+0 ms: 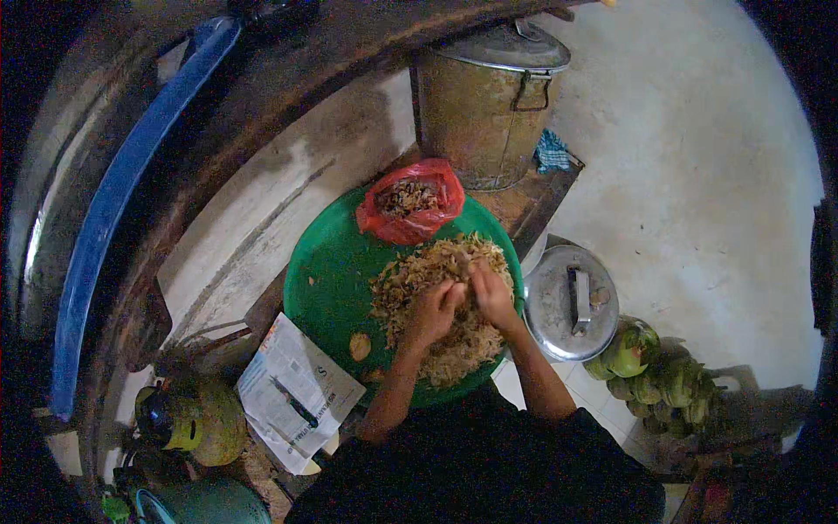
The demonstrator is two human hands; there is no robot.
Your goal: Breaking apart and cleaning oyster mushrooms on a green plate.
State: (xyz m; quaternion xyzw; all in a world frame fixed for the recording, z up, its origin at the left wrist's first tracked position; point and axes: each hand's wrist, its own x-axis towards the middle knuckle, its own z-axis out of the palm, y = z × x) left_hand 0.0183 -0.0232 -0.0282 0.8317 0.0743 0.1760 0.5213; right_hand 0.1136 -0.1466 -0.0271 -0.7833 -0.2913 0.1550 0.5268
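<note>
A wide round green tray (pixel 319 262) lies in front of me, bearing a large heap of pale brown, shredded, fibrous stuff (pixel 454 354). Over the heap's middle, my left hand (pixel 435 312) is closed, its fingers curled and thumb up. Close beside it, my right hand (pixel 491 294) has its fingers drawn together and slightly smeared by motion. Whatever lies between the fingers is too small to make out. At the tray's far side sits an opened red plastic bag (pixel 412 229) with dark brown bits inside. A pale brown piece (pixel 360 346) rests left of the heap.
Left of the tray, a knife (pixel 295 403) lies on a folded newspaper (pixel 262 384), near a green gas cylinder (pixel 214 424). Beyond stands a tall lidded metal pot (pixel 476 113). At right are a lidded silver pot (pixel 569 301) and several green, coconut-like fruits (pixel 633 349) on the floor.
</note>
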